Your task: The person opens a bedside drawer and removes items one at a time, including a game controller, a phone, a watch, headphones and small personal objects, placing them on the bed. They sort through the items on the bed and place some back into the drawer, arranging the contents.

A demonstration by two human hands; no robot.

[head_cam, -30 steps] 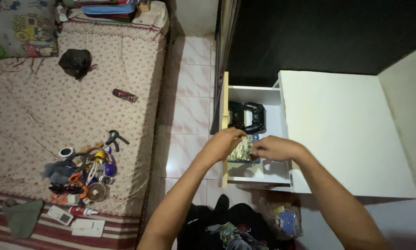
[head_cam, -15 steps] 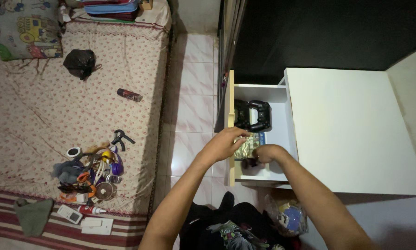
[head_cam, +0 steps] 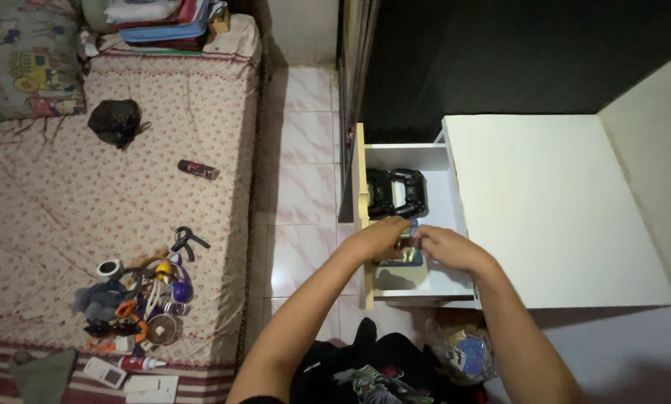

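White drawer [head_cam: 455, 217] stands open, both hands, left hand [head_cam: 380, 238] and right hand [head_cam: 444, 247], fingers clamped on a small packet [head_cam: 406, 251] inside; bed [head_cam: 51, 202] clutter [head_cam: 137, 295] remains unsorted.

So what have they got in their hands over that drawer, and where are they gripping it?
Both the left hand and right hand pinch a small dark item by its ends, over the open white drawer; what it is cannot be told.

One head-worn view looks steeply down, fairly high above the drawer [head_cam: 432, 217].
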